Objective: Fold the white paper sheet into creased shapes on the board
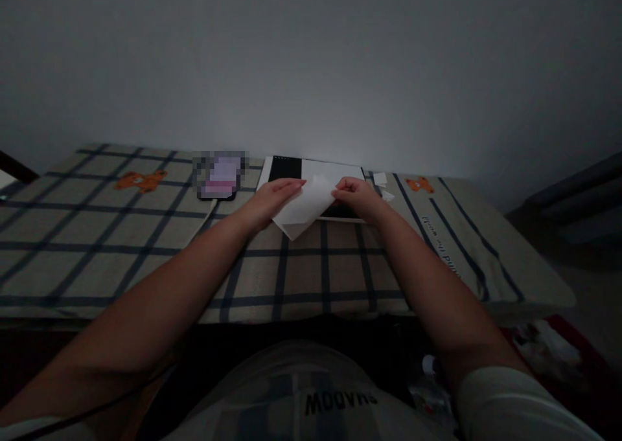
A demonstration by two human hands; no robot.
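Between my two hands is a white sheet of paper (307, 203), tilted, with one corner pointing down toward me. My left hand (275, 198) grips its left edge, thumb and fingers pressed together. The right edge is pinched in the fingertips of my right hand (354, 193). Under the paper lies a flat black-and-white board or booklet (286, 168), partly covered by the sheet and my hands. Small white paper scraps (380, 179) lie just right of my right hand.
A checked cloth with bear prints covers the table (301, 279), which stands against a grey wall (311, 65). A phone (222, 174) with a white cable (201, 223) lies at the left. Below the table's right side are a plastic bottle (430, 395) and a crumpled plastic bag (549, 347).
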